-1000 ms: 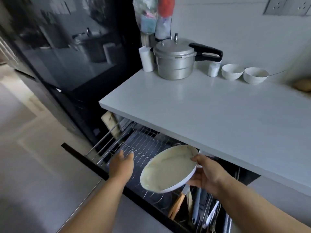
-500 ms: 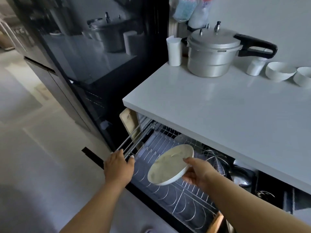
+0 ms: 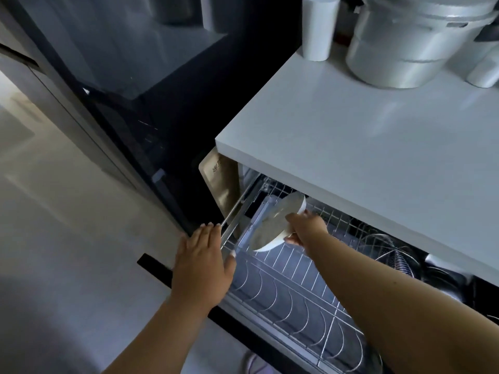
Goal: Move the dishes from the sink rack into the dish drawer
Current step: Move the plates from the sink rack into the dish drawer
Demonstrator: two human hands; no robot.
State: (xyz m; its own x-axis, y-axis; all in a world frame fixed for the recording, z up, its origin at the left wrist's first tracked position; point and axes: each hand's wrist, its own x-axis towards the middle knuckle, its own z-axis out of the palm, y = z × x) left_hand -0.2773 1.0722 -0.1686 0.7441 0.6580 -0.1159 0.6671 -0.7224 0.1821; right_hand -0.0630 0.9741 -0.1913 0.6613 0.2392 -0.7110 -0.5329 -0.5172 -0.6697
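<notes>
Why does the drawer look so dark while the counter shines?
Head view: the countertop catches pale glare; its overhang shades the dish drawer, dimming the plate in the right hand; the black fridge door mirrors the pot; wide-angle lens bends edges.

You see a glossy white plate, a shiny wire drawer rack, a smooth white counter and a dull metal pot.
</notes>
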